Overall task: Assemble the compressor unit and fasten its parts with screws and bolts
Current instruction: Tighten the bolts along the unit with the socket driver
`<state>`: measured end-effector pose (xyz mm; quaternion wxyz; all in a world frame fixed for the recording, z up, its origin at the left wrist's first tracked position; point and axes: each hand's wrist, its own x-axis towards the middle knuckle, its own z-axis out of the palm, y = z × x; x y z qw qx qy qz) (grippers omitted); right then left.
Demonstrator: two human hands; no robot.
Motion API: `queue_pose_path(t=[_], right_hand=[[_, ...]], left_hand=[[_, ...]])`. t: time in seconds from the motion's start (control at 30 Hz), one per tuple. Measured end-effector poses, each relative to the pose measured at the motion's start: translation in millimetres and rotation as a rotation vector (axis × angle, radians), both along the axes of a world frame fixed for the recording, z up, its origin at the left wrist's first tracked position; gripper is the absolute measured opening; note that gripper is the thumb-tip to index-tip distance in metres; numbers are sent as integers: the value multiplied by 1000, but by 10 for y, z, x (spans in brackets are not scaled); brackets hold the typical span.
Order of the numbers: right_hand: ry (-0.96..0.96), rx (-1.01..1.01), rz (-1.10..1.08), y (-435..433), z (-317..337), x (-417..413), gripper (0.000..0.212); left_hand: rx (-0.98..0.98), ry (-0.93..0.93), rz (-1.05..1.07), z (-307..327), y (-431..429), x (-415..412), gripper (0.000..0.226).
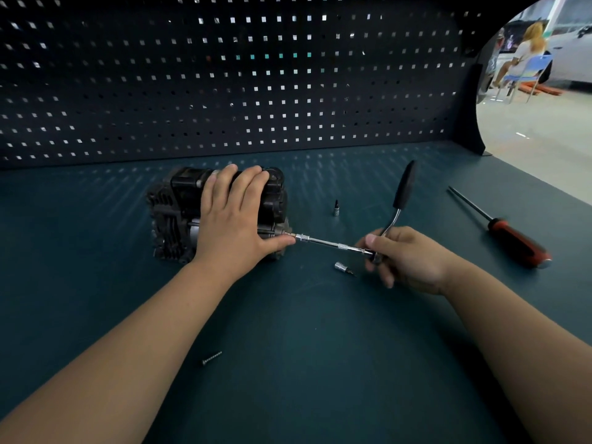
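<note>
The black compressor unit lies on the dark green bench. My left hand lies over its top, fingers reaching across the far side and thumb against its right end. My right hand grips the head of a ratchet wrench, whose black handle points up and away. A chrome extension bar runs from the ratchet head leftward into the right end of the compressor, by my left thumb. The fastener at the bar's tip is hidden.
A small bit socket stands behind the bar; another socket lies in front of it. A loose screw lies near my left forearm. A red-and-black screwdriver lies at the right. A pegboard walls the back.
</note>
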<state>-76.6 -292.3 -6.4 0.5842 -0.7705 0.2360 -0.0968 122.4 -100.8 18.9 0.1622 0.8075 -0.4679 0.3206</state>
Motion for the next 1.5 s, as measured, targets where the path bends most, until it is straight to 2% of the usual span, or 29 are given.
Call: queue_pose_path(t=[0.07,0.17,0.2,0.3,0.4,0.47,0.53,0.67,0.77,0.8,0.9,0.97,1.0,1.03,1.1,1.13,1.17,1.2,1.27,1.4,1.47,1.5], right_hand=[[30,-307,4,-4,-18,-3,14],[-201,-832,-66,-17,-12,-39,12],[-287,-923,-67,-1,0,-56,12],[-423,-1026,31,65,35,-66,19],[-433,-1133,127,133,13,-33,25],[-381,-1003,100,188,-20,-21,21],[-306,-716,26,237,-24,3,22],[-129,-368,-125,260,72,97,38],[10,269,-115,258,108,117,45],[56,424,-93,254,120,109,46],[118,569,-18,238,120,98,46],[90,484,-27,257,104,99,44],[37,299,-28,265,68,87,42],[-35,2,-19,280,34,60,37],[-177,-748,45,254,22,-3,20],[-197,-1033,102,229,27,-27,19],[-182,-1206,147,206,48,-46,24],[-181,-1283,163,187,64,-55,29],[-199,-1258,132,220,38,-48,30],[-208,-827,0,275,-21,10,30],[-132,-667,-34,254,12,52,39],[-95,-523,-45,243,27,74,45]], left_hand=[[6,2,3,10,4,-5,106],[16,1,5,22,7,-10,106],[22,-3,6,25,11,-7,105],[54,-15,6,46,37,14,105],[83,-26,0,73,74,40,103],[83,-26,-5,75,81,41,102],[69,-23,-4,63,76,37,101],[47,-16,-10,50,65,37,101],[39,-5,-29,47,99,41,100],[38,-5,-36,46,112,41,100],[40,7,-47,52,141,29,100],[42,8,-48,53,147,23,100],[44,8,-48,52,147,22,100],[46,10,-49,52,148,22,100],[45,10,-51,54,148,22,100],[42,7,-54,55,147,22,100],[39,4,-57,55,147,24,100],[37,0,-58,51,146,25,99],[35,-7,-55,46,144,24,99],[28,11,-52,47,148,14,100],[33,18,-52,53,149,8,100],[35,19,-53,54,148,7,100]])
